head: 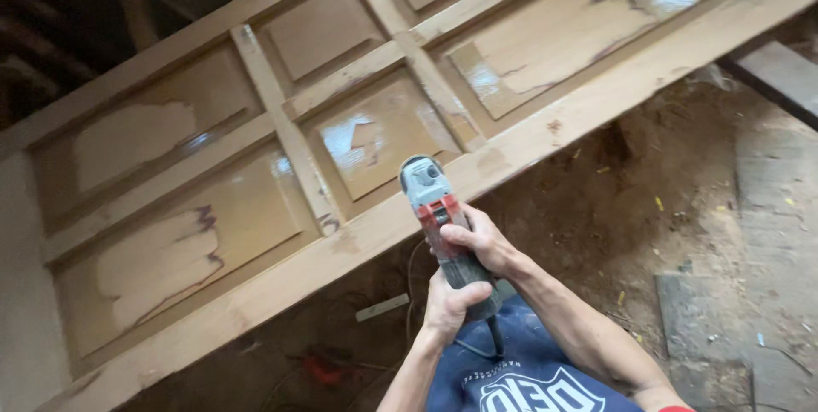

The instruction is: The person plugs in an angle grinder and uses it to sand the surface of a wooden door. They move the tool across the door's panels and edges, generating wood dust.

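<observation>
The door (366, 122) is laid flat, slanting across the view from lower left to upper right, w/ raised rails and sunken panels.

At left, two panels (145, 199) are seen w/ large pale bare patches in the middle; glossy amber varnish is left round the edges and in the corners. The middle panel (375, 135) is only partly stripped: a small pale patch, shine remaining round it. At upper right, the long panel (571, 28) shows a broad bare streak, gloss remaining toward its far end. Rails and the near edge look dull and mostly taken down already. Judged overall: approx. half done; panel margins, corners and mouldings are left.

The grinder (439, 224) is held at the door's near edge, head pointing at the middle panel; contact w/ the wood cannot be confirmed. The left hand (452, 301) is wrapped tight round the rear grip, fingers closed. The right hand (481, 242) is clasped over the body, fingers curled shut round it. The cord (490, 345) hangs from the rear. Dirt floor (648, 207) lies below.
</observation>
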